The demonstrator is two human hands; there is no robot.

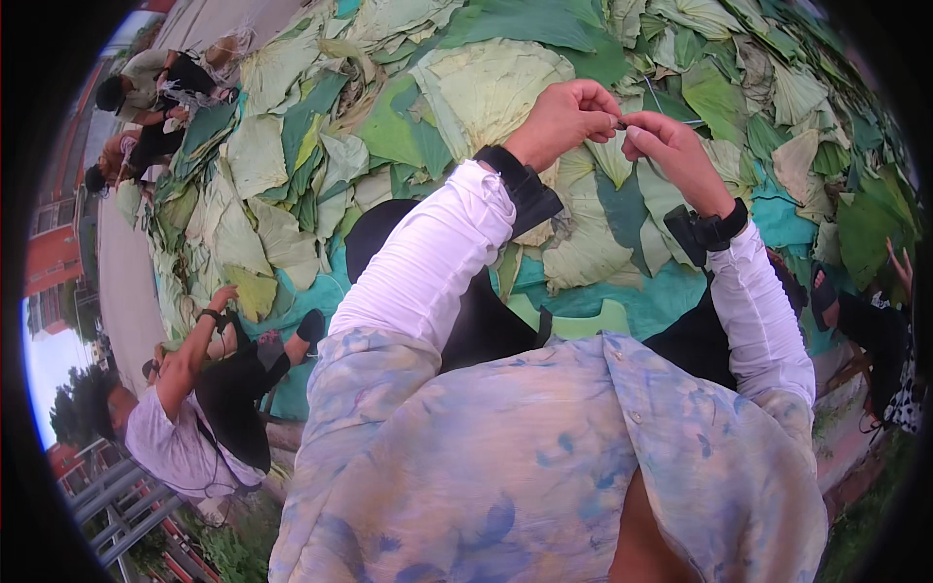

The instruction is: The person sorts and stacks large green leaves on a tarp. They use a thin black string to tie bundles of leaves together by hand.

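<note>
My left hand and my right hand meet fingertip to fingertip above a wide heap of lotus leaves. Both are closed in a pinch. Between them is a small, thin, dark piece, too small to name. A pale thin strand shows beside the right fingers; whether it joins the pinched piece, I cannot tell. Below the hands lie pale green, partly dried leaves, some overlapping darker ones. Black bands with small boxes circle both my wrists, over white sleeves.
Turquoise sheeting lies under the leaves. A light green plastic stool edge shows between my knees. One person sits at the left, others sit at the far left, and another at the right edge.
</note>
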